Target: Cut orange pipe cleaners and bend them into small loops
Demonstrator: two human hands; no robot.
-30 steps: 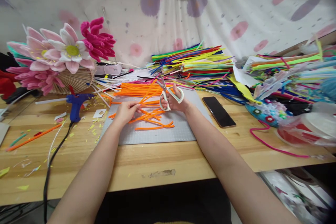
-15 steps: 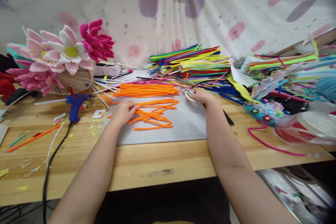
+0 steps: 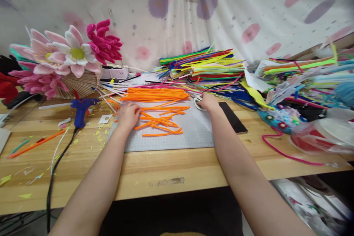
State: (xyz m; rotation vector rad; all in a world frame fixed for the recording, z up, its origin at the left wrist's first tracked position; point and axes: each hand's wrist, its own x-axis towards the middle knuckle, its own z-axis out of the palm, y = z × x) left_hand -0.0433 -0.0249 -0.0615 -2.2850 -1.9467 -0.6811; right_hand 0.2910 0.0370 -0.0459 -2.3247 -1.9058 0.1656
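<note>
Orange pipe cleaners [image 3: 163, 121] lie loose and crossing on the grey cutting mat [image 3: 171, 142], with a thicker orange bundle [image 3: 156, 95] behind them. My left hand [image 3: 129, 115] is at the left end of the loose ones, its fingers closed around their ends. At the mat's back right corner, my right hand [image 3: 208, 101] has its fingers closed on the pale handle of the scissors [image 3: 199, 104]. The scissor blades point back left, beside the end of the bundle.
A blue glue gun [image 3: 80, 111] with a black cord and fabric flowers [image 3: 76, 53] are on the left. Coloured pipe cleaners [image 3: 204, 64] are heaped behind. A black flat object [image 3: 232, 117] and a clear-wrapped roll [image 3: 329, 132] lie right.
My left hand has shifted slightly left along the orange pipe cleaners. My right hand has moved a little left with the scissors' handle, and more of the black flat object shows.
</note>
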